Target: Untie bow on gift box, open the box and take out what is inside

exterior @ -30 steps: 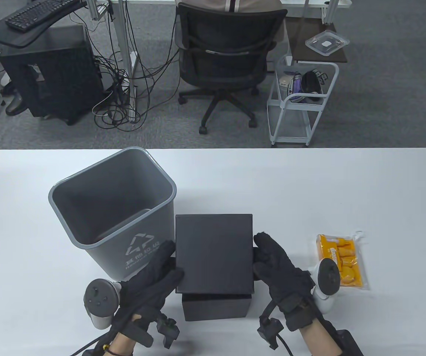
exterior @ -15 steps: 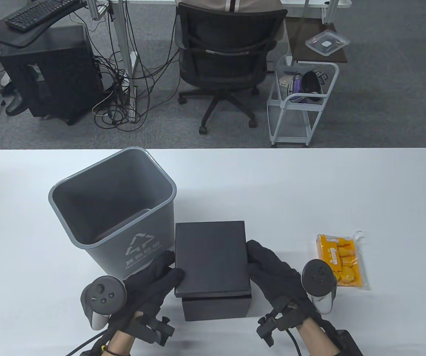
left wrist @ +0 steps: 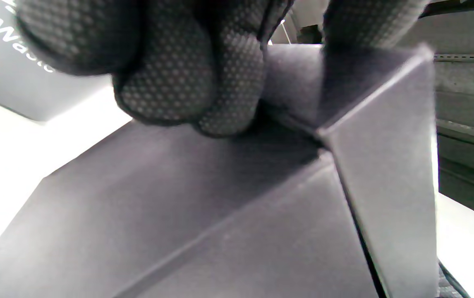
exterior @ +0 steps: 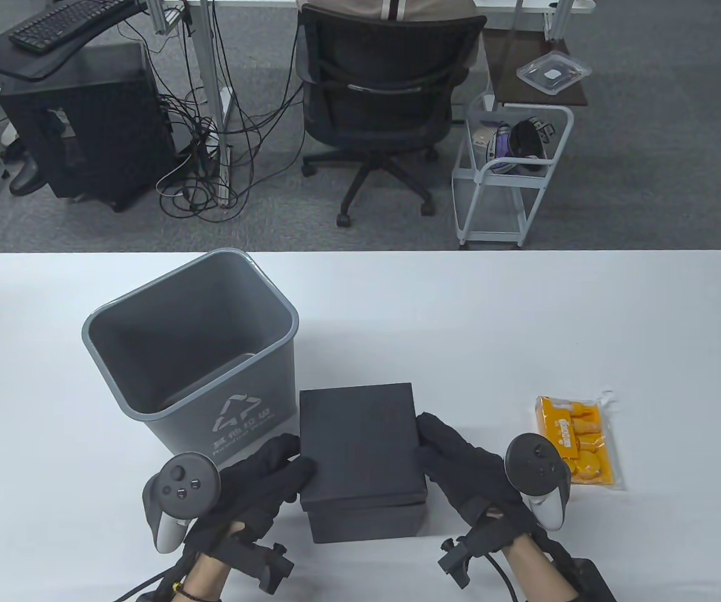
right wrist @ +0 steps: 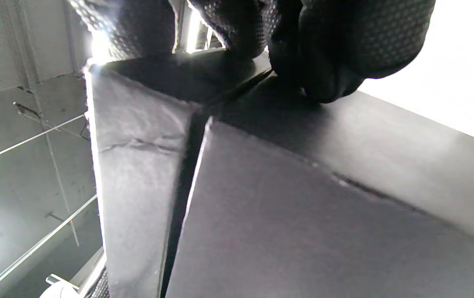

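A black gift box stands near the table's front edge, its base (exterior: 366, 523) showing under the black lid (exterior: 360, 439). The lid sits low over the base, slightly askew. My left hand (exterior: 266, 476) grips the lid's left side and my right hand (exterior: 460, 464) grips its right side. In the left wrist view my fingers (left wrist: 187, 74) curl against the lid's edge (left wrist: 386, 165) above the base wall (left wrist: 179, 207). The right wrist view shows my fingers (right wrist: 336, 49) on the lid (right wrist: 137, 165) over the base (right wrist: 324, 215). An orange packet (exterior: 576, 442) lies to the right of the box.
A grey waste bin (exterior: 191, 351) stands upright just left of the box, almost touching it. The white table (exterior: 523, 326) stretches out behind and to the right. Beyond the far edge are an office chair (exterior: 385, 94) and a white wire cart (exterior: 504, 175).
Both hands have lowered the lid from above the base down onto it. The hands sank with it and drew slightly toward me.
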